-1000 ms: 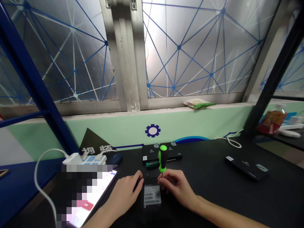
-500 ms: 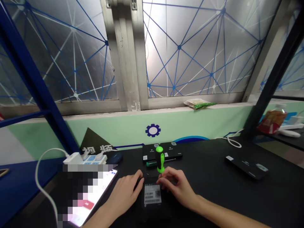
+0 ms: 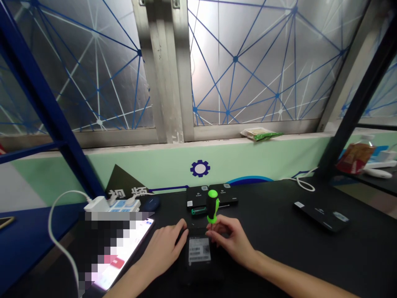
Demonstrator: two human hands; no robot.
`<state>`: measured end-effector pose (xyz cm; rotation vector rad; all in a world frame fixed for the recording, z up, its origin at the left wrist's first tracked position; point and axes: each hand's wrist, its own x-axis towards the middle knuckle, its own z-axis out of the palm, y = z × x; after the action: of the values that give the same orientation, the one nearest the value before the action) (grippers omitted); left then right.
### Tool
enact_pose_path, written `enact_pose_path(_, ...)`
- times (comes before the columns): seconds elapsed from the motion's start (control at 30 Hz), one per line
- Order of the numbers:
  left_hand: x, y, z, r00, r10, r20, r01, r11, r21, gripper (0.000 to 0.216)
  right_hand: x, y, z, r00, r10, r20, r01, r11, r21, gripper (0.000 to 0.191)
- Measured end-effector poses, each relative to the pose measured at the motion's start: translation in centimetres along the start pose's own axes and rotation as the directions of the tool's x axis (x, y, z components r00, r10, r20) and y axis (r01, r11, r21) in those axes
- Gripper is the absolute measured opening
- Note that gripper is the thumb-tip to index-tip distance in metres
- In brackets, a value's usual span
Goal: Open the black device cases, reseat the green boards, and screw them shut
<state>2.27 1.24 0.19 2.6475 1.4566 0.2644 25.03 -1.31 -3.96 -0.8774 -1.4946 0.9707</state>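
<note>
A flat black device with a white printed label lies in front of me on the dark table. My left hand holds its left side, thumb along the edge and forefinger by the far left corner. Above the far right corner stands a screwdriver with a black and bright green handle, nearly upright. My right hand pinches its shaft low down, between thumb and fingers. Its tip is hidden by the fingers. A second, green-handled screwdriver lies beyond the device.
Two more black devices lie side by side near the wall, and another lies at the right. On the left are a lit phone, a power strip with a white cable, and a dark mouse-like object.
The upright screwdriver's handle has shifted slightly right and turned a little in place. Both hands keep nearly the same positions; the view has moved slightly.
</note>
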Motion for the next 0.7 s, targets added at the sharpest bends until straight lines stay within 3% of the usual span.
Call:
enact_pose_path(0.47,0.1,-0.3,0.4,1.000,0.011,-0.005,-0.011,1.000,0.001,0.029,-0.5,-0.8,-0.3,0.999,-0.038,0.022,0.038,0.999,0.013,0.023)
enact_pose_path(0.7,0.0,0.1,0.1,1.000,0.009,0.011,-0.009,1.000,-0.007,0.032,-0.4,-1.2,-0.6,0.996,-0.080,-0.026,0.081,0.996,0.040,0.024)
